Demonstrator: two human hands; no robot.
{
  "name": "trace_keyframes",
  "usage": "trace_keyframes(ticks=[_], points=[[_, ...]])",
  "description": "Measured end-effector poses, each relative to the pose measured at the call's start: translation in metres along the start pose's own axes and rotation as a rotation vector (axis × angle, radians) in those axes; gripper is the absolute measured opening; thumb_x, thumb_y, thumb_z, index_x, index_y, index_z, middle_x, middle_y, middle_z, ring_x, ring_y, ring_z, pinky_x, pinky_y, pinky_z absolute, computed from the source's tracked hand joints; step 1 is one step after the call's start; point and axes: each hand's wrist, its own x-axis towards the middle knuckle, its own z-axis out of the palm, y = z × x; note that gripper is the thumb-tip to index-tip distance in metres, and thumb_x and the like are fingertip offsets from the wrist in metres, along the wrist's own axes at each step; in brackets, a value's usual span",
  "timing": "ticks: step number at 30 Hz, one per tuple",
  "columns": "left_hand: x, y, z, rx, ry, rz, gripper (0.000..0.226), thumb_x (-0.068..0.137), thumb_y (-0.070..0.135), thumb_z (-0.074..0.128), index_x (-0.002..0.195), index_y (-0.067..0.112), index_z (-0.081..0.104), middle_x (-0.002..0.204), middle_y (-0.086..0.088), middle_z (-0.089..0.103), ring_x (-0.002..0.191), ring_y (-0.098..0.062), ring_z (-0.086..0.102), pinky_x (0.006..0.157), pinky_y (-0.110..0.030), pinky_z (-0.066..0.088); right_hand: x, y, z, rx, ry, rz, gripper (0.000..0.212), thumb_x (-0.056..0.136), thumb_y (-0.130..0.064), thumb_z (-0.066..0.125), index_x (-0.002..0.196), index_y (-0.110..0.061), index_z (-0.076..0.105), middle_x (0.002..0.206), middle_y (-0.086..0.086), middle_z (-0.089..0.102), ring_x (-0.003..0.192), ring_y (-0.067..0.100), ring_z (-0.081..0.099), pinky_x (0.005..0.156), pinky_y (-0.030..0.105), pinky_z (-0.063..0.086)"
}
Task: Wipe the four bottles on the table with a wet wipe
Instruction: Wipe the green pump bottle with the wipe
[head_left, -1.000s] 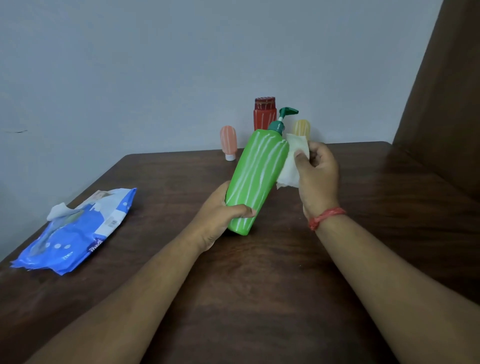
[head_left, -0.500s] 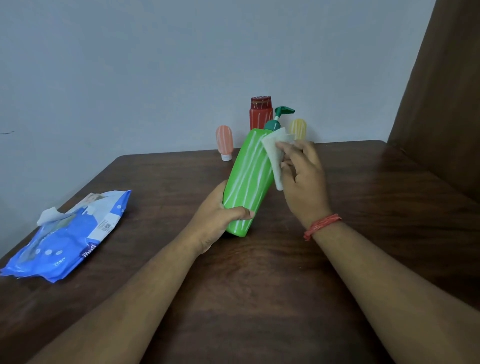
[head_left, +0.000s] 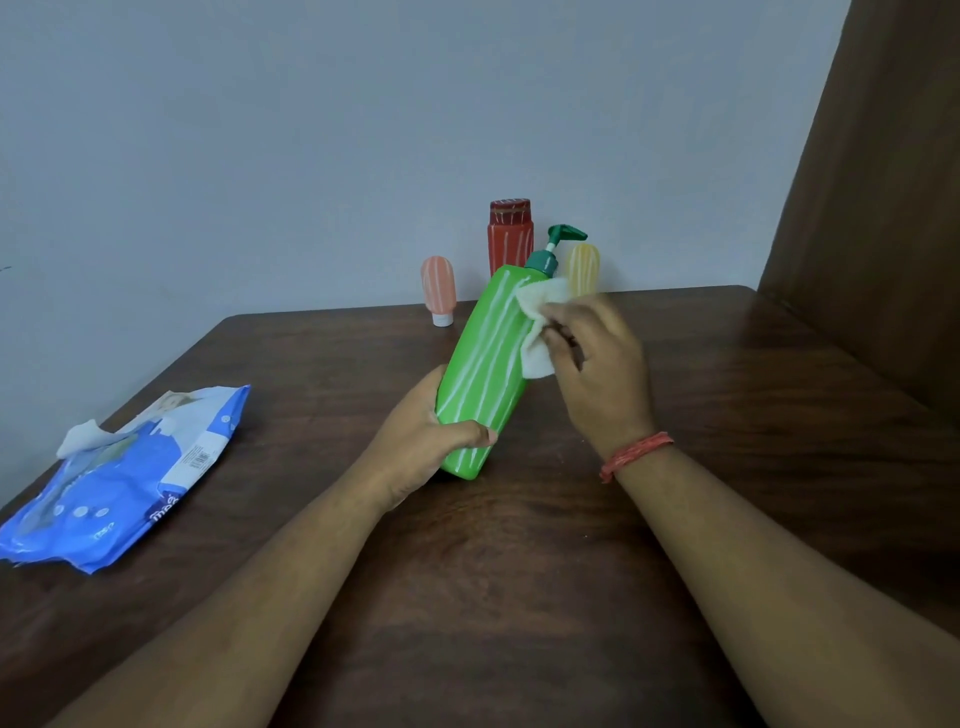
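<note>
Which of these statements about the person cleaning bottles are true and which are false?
1. The left hand grips the green pump bottle near its base. True.
2. The right hand holds a sponge. False: it pinches a white wet wipe.
3. The red bottle lies on its side. False: it stands upright by the wall.
4. The blue wipes pack lies at the table's left. True.

- A dark brown wooden table (head_left: 727, 415) lies under the grip.
- A pale grey wall (head_left: 363, 130) stands behind it.
- A brown wooden panel (head_left: 883, 208) stands far to the right.
</note>
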Motion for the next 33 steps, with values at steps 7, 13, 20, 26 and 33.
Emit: trace_keyframes(ticks=[7,13,20,26,33], points=[[-0.001,0.003,0.002,0.036,-0.03,0.014,0.06,0.06,0.028,0.079,0.113,0.041,0.054,0.11,0.005,0.068,0.103,-0.015,0.066,0.09,-0.041,0.055,0.005,0.007,-0.006,-0.175,0.125,0.051,0.015,0.092,-0.014,0.065,0.105,-0.012,0.072,0.103,0.003,0.068,0.097,0.022,0.053,0.083,0.02,0.034],[0.0,0.001,0.001,0.03,-0.021,0.021,0.059,0.06,0.027,0.079,0.113,0.04,0.055,0.108,0.004,0.069,0.101,-0.016,0.067,0.092,-0.045,0.054,0.003,0.004,0.002,-0.228,0.087,-0.032,0.017,0.094,-0.024,0.061,0.104,-0.018,0.073,0.104,-0.002,0.069,0.098,0.025,0.053,0.085,0.043,0.046],[0.002,-0.003,0.001,-0.076,-0.003,0.005,0.067,0.051,0.031,0.081,0.114,0.037,0.06,0.106,-0.001,0.072,0.101,-0.023,0.069,0.087,-0.046,0.054,-0.004,0.001,0.005,-0.181,0.036,-0.069,0.023,0.094,-0.014,0.06,0.114,-0.012,0.073,0.109,0.003,0.067,0.105,0.025,0.052,0.092,0.032,0.043],[0.001,-0.005,-0.001,-0.15,-0.022,-0.003,0.06,0.06,0.014,0.078,0.114,0.033,0.061,0.101,0.001,0.073,0.096,-0.021,0.069,0.078,-0.035,0.054,-0.004,0.001,0.005,-0.099,0.026,0.023,0.029,0.094,-0.004,0.061,0.121,-0.004,0.069,0.114,0.01,0.063,0.109,0.026,0.057,0.096,0.029,0.047],[0.001,-0.004,-0.001,-0.145,-0.044,0.004,0.06,0.06,0.013,0.077,0.116,0.03,0.061,0.1,0.0,0.073,0.094,-0.02,0.07,0.079,-0.035,0.054,0.0,0.0,0.002,0.006,0.039,0.099,0.038,0.096,0.002,0.054,0.132,-0.006,0.062,0.129,0.009,0.061,0.121,0.021,0.055,0.105,0.03,0.046]])
